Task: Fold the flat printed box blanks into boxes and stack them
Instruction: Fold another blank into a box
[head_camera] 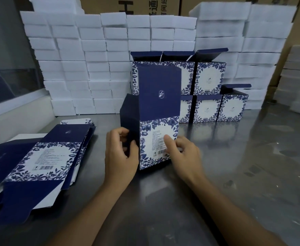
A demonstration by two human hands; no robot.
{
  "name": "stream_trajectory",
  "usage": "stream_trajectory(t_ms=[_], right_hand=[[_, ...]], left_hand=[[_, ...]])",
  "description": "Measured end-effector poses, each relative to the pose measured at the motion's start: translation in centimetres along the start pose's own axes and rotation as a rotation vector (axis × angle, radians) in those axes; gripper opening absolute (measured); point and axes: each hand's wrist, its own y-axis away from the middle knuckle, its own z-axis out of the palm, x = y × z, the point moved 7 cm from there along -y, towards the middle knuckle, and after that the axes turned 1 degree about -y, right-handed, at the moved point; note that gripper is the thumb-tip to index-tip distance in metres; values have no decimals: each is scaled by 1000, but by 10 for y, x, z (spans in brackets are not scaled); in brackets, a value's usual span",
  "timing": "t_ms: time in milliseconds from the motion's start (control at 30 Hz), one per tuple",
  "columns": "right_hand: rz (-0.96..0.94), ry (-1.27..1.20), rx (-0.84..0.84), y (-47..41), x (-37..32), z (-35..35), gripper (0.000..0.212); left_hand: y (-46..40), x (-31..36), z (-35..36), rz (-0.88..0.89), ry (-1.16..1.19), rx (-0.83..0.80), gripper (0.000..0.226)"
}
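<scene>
1. Left hand (pixel 120 153): fingers and thumb curled round the dark-blue side panel of the half-formed box (pixel 156 118), centre of the frame.
2. Right hand (pixel 182 153): thumb pressed on the printed white face of the same box, fingers curled behind its right edge.
3. The box stands upright on the steel table (pixel 234 174), its blue top flap raised.
4. Pile of flat blanks (pixel 37 162), lower left; the number in it cannot be told.
5. Folded boxes (pixel 209 93), right of centre behind the held box: six can be counted, in two tiers, lids open; others may be hidden.
6. White foam blocks (pixel 85 59), stacked in many columns across the back.
</scene>
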Motion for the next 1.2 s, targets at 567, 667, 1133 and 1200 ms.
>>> stream_trajectory(t_ms=[567,667,1133,1200], right_hand=[[123,-180,46,-3,13,2,36],[242,-278,6,-4,19,6,48],[403,-530,-11,-2,14,6,74],[465,-566,7,-1,16,7,71]], left_hand=[[2,-24,2,-355,60,-174,43],[1,-23,3,-332,50,-214,43],[3,-8,16,-188,54,-350,66],[2,1,14,-109,12,-299,67]])
